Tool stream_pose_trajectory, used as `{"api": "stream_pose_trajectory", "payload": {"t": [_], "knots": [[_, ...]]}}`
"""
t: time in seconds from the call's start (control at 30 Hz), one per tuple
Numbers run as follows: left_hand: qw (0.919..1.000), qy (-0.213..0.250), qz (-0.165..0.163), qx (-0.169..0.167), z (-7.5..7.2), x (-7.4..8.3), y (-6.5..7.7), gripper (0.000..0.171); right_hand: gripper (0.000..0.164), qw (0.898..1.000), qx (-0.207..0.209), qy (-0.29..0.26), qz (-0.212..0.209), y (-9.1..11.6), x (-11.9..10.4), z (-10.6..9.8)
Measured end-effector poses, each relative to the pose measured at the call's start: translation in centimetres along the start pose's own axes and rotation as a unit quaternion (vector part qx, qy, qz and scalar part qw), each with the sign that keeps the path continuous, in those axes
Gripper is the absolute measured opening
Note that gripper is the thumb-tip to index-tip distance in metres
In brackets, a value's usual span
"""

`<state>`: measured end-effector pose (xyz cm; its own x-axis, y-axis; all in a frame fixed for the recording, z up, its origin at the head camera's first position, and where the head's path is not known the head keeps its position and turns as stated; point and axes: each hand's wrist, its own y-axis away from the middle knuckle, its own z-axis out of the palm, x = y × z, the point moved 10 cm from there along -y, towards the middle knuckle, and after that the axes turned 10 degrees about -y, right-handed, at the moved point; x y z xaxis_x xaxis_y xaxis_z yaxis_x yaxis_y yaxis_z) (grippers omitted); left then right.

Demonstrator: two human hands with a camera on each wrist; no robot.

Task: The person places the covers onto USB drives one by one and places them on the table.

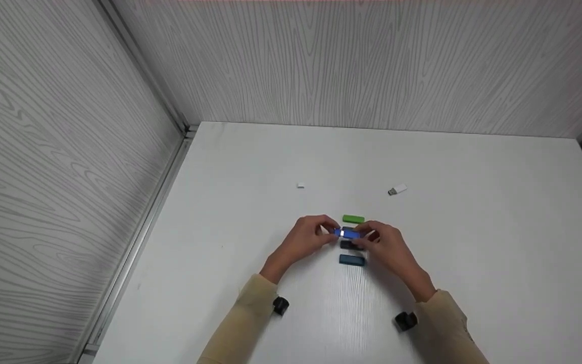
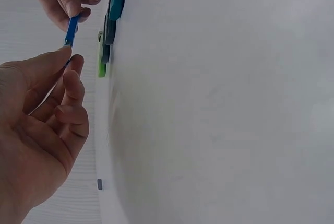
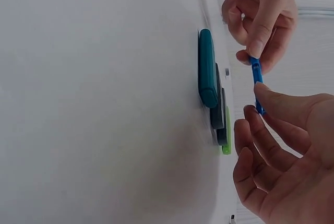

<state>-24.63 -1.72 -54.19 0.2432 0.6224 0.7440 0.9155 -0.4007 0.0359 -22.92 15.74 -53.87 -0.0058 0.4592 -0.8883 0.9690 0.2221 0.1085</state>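
A blue USB stick (image 1: 350, 234) is held level above the table between both hands. My left hand (image 1: 311, 236) pinches its left end, the blue cap (image 1: 337, 232), between thumb and forefinger. With thumb and fingertips, my right hand (image 1: 384, 246) grips the right end of the body. A light metallic strip shows between cap and body in the head view. Below the hands lie a green stick (image 1: 353, 219), a dark stick (image 1: 347, 244) and a teal stick (image 1: 351, 260), one under another. Another dark stick is mostly hidden behind the blue one.
A white USB stick (image 1: 398, 189) with its metal plug bare lies farther back to the right. A small white cap (image 1: 300, 185) lies farther back to the left. The white table (image 1: 210, 202) meets a wood-grain panel (image 1: 301, 65) behind and another panel (image 1: 58, 167) on the left.
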Motion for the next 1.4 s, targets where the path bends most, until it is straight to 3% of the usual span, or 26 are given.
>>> {"api": "stream_pose_trajectory", "payload": {"t": [0.3,0.63,1.17,1.4], "knots": [[0.9999,0.011,0.004,0.001,0.1,0.4,0.1,0.021,0.021,1.000,0.002,0.001,-0.007,0.0,0.0,0.2],[0.9991,0.036,-0.022,-0.009,0.7,0.3,0.3,0.020,0.017,1.000,0.012,-0.007,-0.020,0.3,-0.4,-0.1],[0.9993,0.028,0.015,-0.019,0.0,2.0,-0.4,0.019,0.017,1.000,0.025,-0.009,-0.002,0.2,-0.4,-0.7],[0.9994,0.025,0.000,-0.023,0.1,1.9,-0.9,0.018,0.017,0.999,0.028,-0.015,-0.028,0.0,-0.9,-1.0]]}}
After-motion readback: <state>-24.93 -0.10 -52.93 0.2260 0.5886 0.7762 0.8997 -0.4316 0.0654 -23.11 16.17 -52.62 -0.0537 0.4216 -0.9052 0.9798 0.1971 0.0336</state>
